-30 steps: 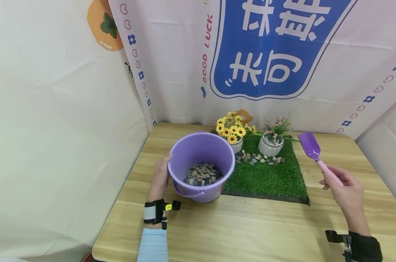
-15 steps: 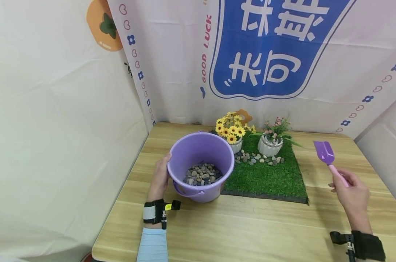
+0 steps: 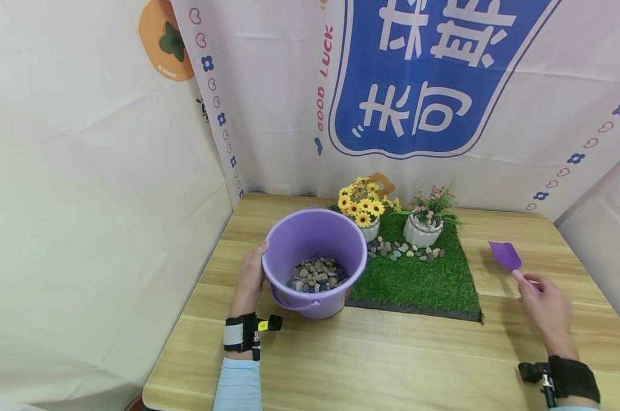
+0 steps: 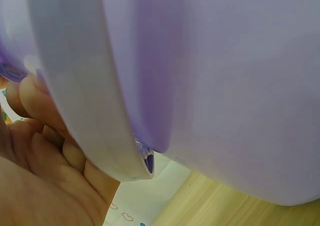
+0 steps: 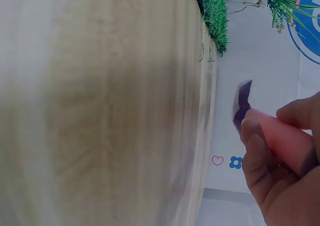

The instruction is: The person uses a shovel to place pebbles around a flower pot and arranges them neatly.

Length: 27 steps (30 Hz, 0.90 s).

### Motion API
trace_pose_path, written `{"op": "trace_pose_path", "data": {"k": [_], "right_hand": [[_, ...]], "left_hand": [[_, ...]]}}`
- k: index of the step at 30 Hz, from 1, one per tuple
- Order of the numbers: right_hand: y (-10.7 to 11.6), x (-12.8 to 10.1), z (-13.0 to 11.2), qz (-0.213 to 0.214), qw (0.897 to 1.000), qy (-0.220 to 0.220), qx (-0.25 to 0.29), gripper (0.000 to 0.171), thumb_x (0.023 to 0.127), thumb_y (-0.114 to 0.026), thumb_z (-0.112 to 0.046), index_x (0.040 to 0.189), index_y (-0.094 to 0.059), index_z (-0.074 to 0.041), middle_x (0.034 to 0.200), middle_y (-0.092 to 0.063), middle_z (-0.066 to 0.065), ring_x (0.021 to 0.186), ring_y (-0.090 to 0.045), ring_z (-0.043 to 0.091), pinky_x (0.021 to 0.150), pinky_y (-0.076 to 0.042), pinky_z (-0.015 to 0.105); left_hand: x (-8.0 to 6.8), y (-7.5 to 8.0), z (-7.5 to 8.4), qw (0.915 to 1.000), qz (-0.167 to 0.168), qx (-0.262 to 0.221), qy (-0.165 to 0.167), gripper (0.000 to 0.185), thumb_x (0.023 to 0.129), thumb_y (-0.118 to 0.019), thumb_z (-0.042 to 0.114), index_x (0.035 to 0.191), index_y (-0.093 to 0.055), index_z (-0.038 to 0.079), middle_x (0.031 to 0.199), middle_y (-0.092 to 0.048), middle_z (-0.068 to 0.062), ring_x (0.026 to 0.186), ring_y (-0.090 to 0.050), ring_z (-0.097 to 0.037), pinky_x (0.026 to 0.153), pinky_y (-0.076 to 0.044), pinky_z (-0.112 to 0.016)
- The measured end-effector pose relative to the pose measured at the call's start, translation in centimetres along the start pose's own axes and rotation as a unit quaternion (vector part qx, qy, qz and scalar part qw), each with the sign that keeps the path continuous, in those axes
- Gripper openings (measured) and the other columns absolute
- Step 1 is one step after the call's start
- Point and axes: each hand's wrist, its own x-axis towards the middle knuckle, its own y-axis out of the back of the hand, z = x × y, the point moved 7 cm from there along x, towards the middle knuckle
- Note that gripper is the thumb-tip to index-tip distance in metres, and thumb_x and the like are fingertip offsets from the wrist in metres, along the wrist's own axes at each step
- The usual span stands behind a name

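The left hand [image 3: 249, 281] rests against the side of one purple bucket [image 3: 315, 260] of pebbles on the table [image 3: 392, 354]. Two flower pots [image 3: 421, 228] stand on one grass mat [image 3: 417, 282]. The right hand [image 3: 548, 311] grips one scoop [image 3: 510, 260], apparently mid-transfer; next, judged, a dip into the bucket.

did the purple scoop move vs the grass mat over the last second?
Yes. The purple scoop, held by the right hand, has dropped and shifted right, away from the grass mat edge, toward the table. The mat stayed put.
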Motion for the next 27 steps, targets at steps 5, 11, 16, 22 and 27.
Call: {"op": "trace_pose_path", "data": {"k": [5,11,16,22,27], "right_hand": [[-0.8,0.5,-0.4,-0.032,0.999,0.026,-0.034,0.041,0.092,-0.053,-0.033,0.114,-0.059,0.001,0.094,-0.065,0.025,0.060,-0.048,-0.003,0.050,-0.036,0.022],[-1.7,0.7,-0.5,-0.062,0.997,0.020,-0.040,0.050,0.094,-0.049,-0.040,0.117,-0.055,0.004,0.102,-0.060,0.030,0.082,-0.057,0.033,0.057,-0.036,0.029],[-2.1,0.6,-0.3,-0.077,0.996,0.015,-0.038,0.056,0.094,-0.046,-0.043,0.120,-0.051,0.006,0.107,-0.057,0.033,0.090,-0.056,0.044,0.061,-0.039,0.037],[-3.0,0.7,0.0,-0.114,0.992,0.010,-0.048,0.059,0.096,-0.040,-0.044,0.124,-0.045,0.008,0.107,-0.054,0.034,0.088,-0.054,0.041,0.060,-0.040,0.038],[-3.5,0.9,0.0,-0.136,0.989,0.019,-0.055,0.057,0.098,-0.035,-0.041,0.124,-0.044,0.009,0.109,-0.052,0.036,0.090,-0.053,0.045,0.064,-0.042,0.046]], "left_hand": [[0.0,0.0,-0.1,0.9998,-0.017,0.002,0.004,0.048,0.097,-0.040,0.041,0.121,-0.057,0.003,0.118,-0.055,-0.027,0.106,-0.050,-0.047,0.088,-0.041,-0.053],[-0.1,-0.1,0.0,0.9998,-0.018,0.002,0.002,0.049,0.097,-0.039,0.041,0.121,-0.057,0.002,0.118,-0.054,-0.028,0.107,-0.049,-0.048,0.088,-0.040,-0.053],[0.0,0.0,-0.1,1.0000,-0.005,0.005,-0.001,0.052,0.095,-0.043,0.047,0.117,-0.060,0.003,0.114,-0.057,-0.027,0.102,-0.051,-0.046,0.084,-0.044,-0.048],[0.0,0.1,-0.1,0.9999,0.004,0.001,-0.012,0.056,0.091,-0.047,0.051,0.114,-0.061,0.002,0.110,-0.057,-0.028,0.099,-0.051,-0.047,0.080,-0.045,-0.046],[0.1,0.0,-0.1,0.9999,0.001,0.005,-0.013,0.057,0.092,-0.045,0.051,0.114,-0.060,0.000,0.110,-0.057,-0.030,0.099,-0.051,-0.049,0.079,-0.045,-0.047]]}}
